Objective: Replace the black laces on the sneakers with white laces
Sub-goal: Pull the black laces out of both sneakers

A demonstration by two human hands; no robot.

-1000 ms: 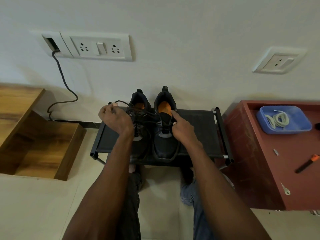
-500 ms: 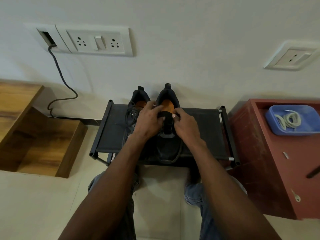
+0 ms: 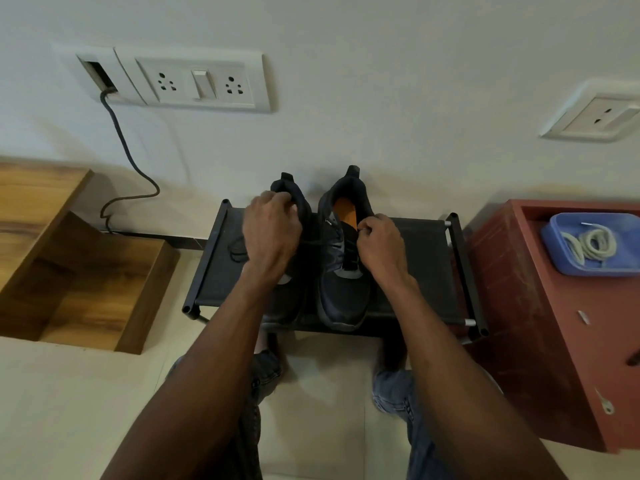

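Both of your hands have split apart since half a second ago, when they met over the right-hand shoe. Your left hand [image 3: 272,230] now sits over the collar of the left sneaker [image 3: 294,202], fingers curled down at its opening; whether they pinch a lace or the collar itself you cannot tell from this view. Your right hand [image 3: 379,242] stays at the right sneaker [image 3: 344,271], fingers curled tight at the top eyelets, seemingly pinching the black lace [image 3: 349,252] there. A loose loop of black lace [image 3: 237,249] lies on the black rack [image 3: 422,268] just left of your left hand, so the left shoe looks at least partly unlaced, while the right shoe is still threaded.

You are in the removal stage, with nothing white fitted yet. The white laces [image 3: 588,244] lie coiled in the blue tray [image 3: 557,247] on the red cabinet [image 3: 519,306], well apart from the shoes. Pull the remaining black lace free before reaching for them.
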